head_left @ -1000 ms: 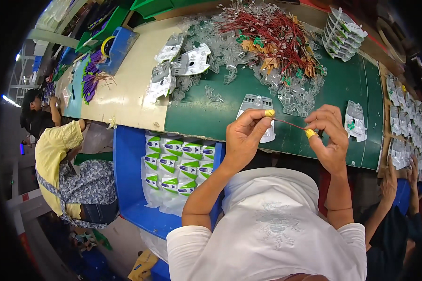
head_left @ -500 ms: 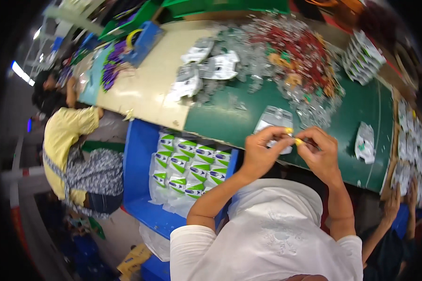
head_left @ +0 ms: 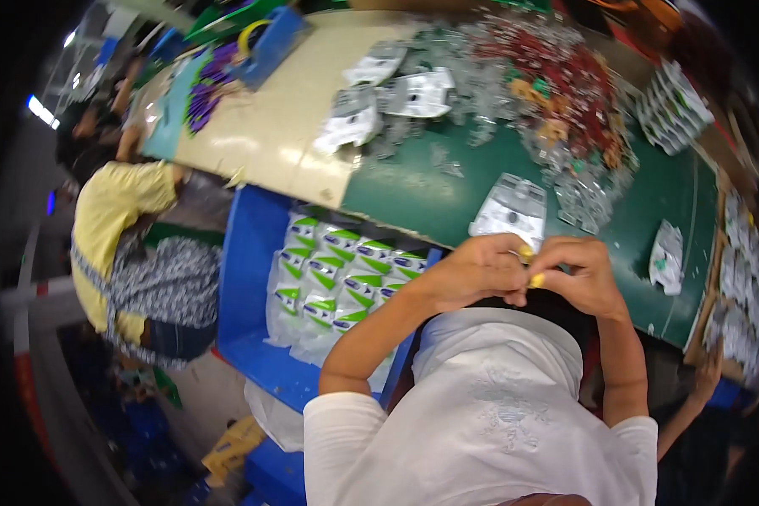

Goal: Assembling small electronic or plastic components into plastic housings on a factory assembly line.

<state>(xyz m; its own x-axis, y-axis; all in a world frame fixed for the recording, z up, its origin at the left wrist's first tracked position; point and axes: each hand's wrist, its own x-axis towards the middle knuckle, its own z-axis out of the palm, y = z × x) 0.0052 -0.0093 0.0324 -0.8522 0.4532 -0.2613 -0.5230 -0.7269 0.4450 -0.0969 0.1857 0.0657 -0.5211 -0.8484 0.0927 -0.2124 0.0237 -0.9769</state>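
My left hand (head_left: 483, 268) and my right hand (head_left: 578, 271) meet at the table's front edge, fingertips close together. Both have curled, pinching fingers with yellow coverings on some tips. Whatever lies between them is too small and blurred to make out. Just beyond the fingers, a clear and silvery plastic blister tray (head_left: 512, 207) lies on the green table top (head_left: 413, 190). Farther back spreads a heap of small clear plastic pieces (head_left: 489, 80), mixed with red pieces (head_left: 565, 93) and orange ones (head_left: 552, 128).
Silvery packs (head_left: 422, 91) lie left of the heap, and one pack (head_left: 666, 257) lies to the right. A stack of trays (head_left: 675, 105) stands at the back right. A blue bin (head_left: 249, 278) holds white-green packages (head_left: 320, 274). Co-workers are at left, including one in a yellow shirt (head_left: 114, 211), and right.
My hands have drawn slightly nearer my body, and the left fingers have curled in more. The blister tray shows more fully beyond them. The whole view has shifted a little.
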